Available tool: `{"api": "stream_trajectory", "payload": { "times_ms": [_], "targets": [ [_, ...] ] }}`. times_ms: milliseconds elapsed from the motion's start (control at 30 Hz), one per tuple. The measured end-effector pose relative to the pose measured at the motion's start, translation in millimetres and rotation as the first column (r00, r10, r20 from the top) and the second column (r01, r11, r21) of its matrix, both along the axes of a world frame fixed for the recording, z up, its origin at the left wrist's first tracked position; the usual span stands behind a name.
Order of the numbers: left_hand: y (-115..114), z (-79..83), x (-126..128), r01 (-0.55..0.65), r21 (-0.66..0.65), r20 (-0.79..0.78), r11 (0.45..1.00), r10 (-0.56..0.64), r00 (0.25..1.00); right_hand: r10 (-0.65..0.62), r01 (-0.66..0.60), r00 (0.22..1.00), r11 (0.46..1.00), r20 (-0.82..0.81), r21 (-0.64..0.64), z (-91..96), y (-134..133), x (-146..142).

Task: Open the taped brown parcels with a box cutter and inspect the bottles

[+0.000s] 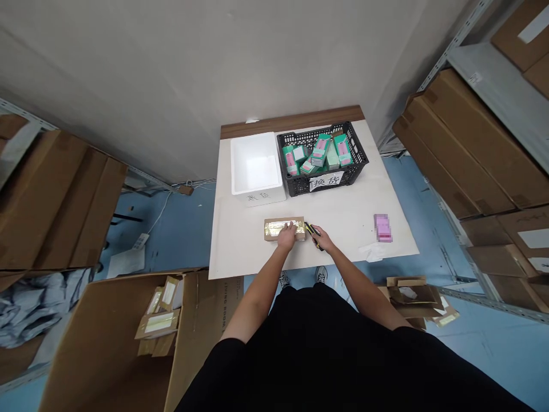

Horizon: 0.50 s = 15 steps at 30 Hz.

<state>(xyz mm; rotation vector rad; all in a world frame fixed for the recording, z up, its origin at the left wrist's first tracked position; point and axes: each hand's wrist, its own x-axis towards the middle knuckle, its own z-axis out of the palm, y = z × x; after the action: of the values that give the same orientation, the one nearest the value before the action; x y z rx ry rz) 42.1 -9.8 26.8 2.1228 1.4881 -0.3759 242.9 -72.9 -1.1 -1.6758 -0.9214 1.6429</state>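
A small brown cardboard box (pixel 273 229) sealed with yellowish tape lies lengthwise near the front of the white-covered table. My left hand (pixel 286 236) rests on top of it, fingers stretched over the taped face. Just right of the box, my right hand (pixel 322 238) is closed around a black and yellow utility knife (pixel 314 231). The knife's front end points toward the box's right end; whether it touches the box I cannot tell. Behind stand a white foam box (pixel 258 197) with handwriting and a black plastic crate (pixel 295 186) of green and pink cartons (pixel 319 149).
A pink, pixelated packet (pixel 383 228) and a crumpled whitish piece (pixel 372 252) lie at the table's right. A big carton (pixel 201 320) with taped boxes inside stands at lower left. Opened cardboard (pixel 416 297) sits on the floor at right. Shelves of cartons (pixel 467 143) flank both sides.
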Motion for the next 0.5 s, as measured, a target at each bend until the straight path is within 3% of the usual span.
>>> {"api": "stream_trajectory", "payload": {
  "times_ms": [167, 367, 500],
  "targets": [
    [-2.5, -0.9, -1.6, -0.015, -0.009, -0.001, 1.000, 0.015, 1.000, 0.025, -0.025, 0.994, 1.000, -0.107, -0.003, -6.4, -9.2, 8.3],
    [0.2, -4.0, -0.8, -0.004, 0.003, -0.016, 1.000, 0.004, 1.000, 0.106, -0.107, 0.986, 0.994, -0.127, 0.000, -10.8, -34.3, 28.2],
    [4.5, -5.3, -5.8, 0.071, 0.072, 0.010, 0.995, -0.072, 0.997, -0.096, 0.097, 0.995, 0.994, -0.024, 0.048, -18.3, -36.0, 16.2]
  ]
}}
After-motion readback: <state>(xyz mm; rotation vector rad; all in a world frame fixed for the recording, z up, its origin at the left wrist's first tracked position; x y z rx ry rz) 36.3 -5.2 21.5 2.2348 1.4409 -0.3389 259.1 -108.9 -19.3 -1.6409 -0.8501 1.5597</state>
